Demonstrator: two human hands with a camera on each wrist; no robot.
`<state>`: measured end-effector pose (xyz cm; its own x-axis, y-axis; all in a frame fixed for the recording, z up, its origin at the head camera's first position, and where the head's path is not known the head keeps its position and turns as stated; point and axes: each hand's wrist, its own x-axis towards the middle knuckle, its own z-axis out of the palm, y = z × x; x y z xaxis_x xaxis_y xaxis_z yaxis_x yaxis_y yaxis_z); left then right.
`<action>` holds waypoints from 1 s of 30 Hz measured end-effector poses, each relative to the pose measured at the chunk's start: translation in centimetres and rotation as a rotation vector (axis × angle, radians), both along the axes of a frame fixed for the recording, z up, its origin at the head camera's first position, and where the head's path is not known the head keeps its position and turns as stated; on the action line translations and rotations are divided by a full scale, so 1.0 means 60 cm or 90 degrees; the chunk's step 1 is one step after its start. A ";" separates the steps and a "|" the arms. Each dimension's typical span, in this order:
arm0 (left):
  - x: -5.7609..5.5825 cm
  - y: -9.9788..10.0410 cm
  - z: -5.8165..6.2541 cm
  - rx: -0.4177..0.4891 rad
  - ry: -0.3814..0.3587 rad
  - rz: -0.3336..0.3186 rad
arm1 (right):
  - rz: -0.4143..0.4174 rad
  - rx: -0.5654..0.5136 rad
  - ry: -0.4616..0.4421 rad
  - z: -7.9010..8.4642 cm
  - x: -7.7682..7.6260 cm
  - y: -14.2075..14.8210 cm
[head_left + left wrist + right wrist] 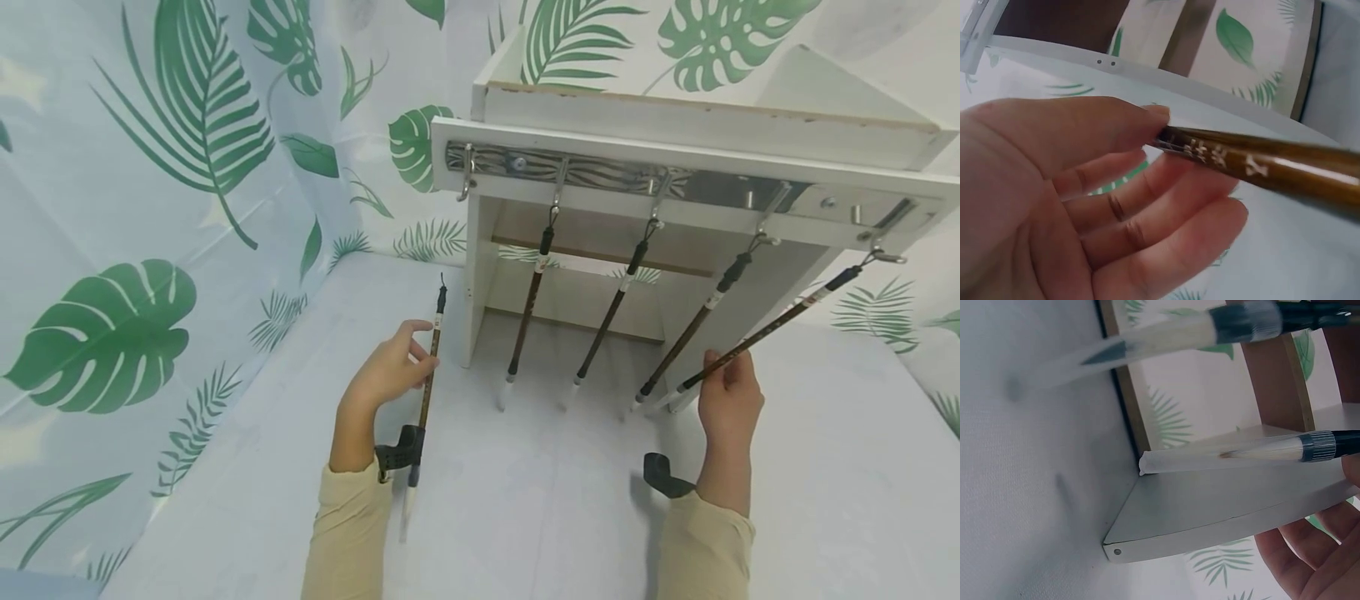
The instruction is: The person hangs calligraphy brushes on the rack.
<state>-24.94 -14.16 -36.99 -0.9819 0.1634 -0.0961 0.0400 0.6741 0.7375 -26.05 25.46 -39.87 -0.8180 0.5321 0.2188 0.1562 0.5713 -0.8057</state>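
My left hand (390, 367) pinches a calligraphy brush (437, 329) between thumb and fingers, left of the shelf. That brush stands nearly upright in the head view, loop up and capped tip down. Close up in the left wrist view, its brown handle (1297, 172) shows pale engraved characters. My right hand (729, 400) pinches the lower handle of the rightmost brush (787, 315), whose loop is on the end hook (888, 257). In the right wrist view its clear-capped tip (1266, 453) points left, in front of the shelf's side panel.
A white shelf unit (474, 283) carries a metal hook rail (637, 179). Other brushes, such as one at left (532, 300) and one in the middle (615, 300), hang from it by loops. The leftmost hook (467, 171) holds nothing. Leaf-printed cloth (225, 292) covers the walls.
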 end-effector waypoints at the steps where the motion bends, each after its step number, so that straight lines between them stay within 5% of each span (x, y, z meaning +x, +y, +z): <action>1: 0.000 0.001 0.001 0.005 0.003 -0.002 | 0.006 0.003 0.002 0.003 0.002 0.000; 21: 0.011 0.016 0.019 0.112 0.060 -0.028 | 0.007 0.005 -0.007 0.006 0.004 0.001; 30: 0.022 0.021 0.034 0.133 0.137 -0.015 | -0.007 0.007 0.000 0.003 0.000 -0.003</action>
